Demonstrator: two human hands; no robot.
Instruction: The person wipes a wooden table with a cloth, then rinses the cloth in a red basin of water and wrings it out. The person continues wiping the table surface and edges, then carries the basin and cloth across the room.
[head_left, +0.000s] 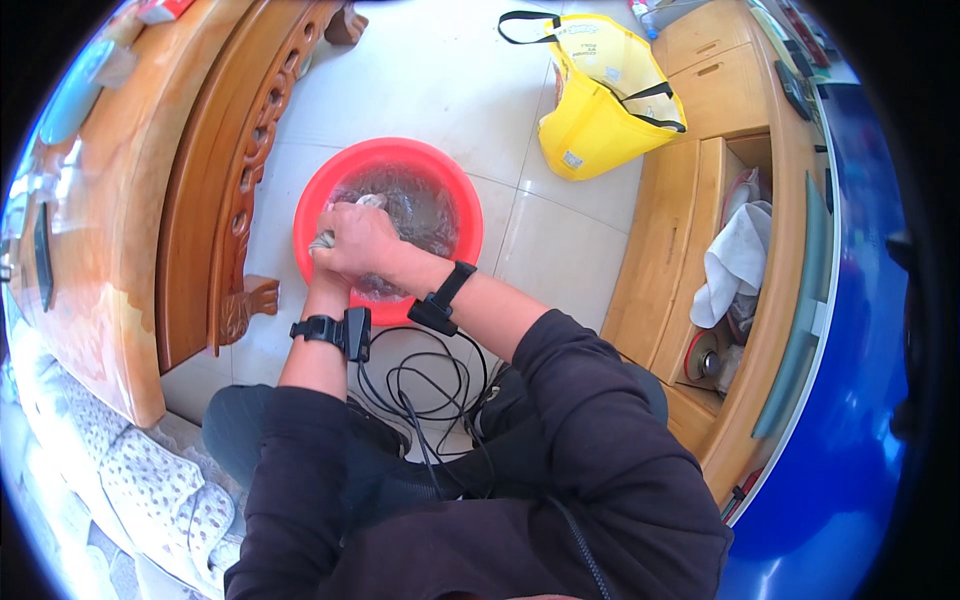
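A red plastic basin (469, 202) of water stands on the floor before me. Over its left side, my right hand (361, 236) is closed around a pale wet cloth (322, 241). One bit of the cloth pokes out beyond the knuckles, another at the left of the fist. My left hand (328, 276) is pressed close against the right one and mostly hidden behind it. It seems to grip the same cloth, though its fingers are out of sight. Ripples and froth cover the water (420, 206).
Black cables (420, 375) from both wrist devices lie coiled between my feet. A carved wooden table (187, 225) stands left. A yellow bag (592, 142) sits at upper right, beside a wooden cabinet (652, 247) whose open drawer holds a white cloth (731, 259).
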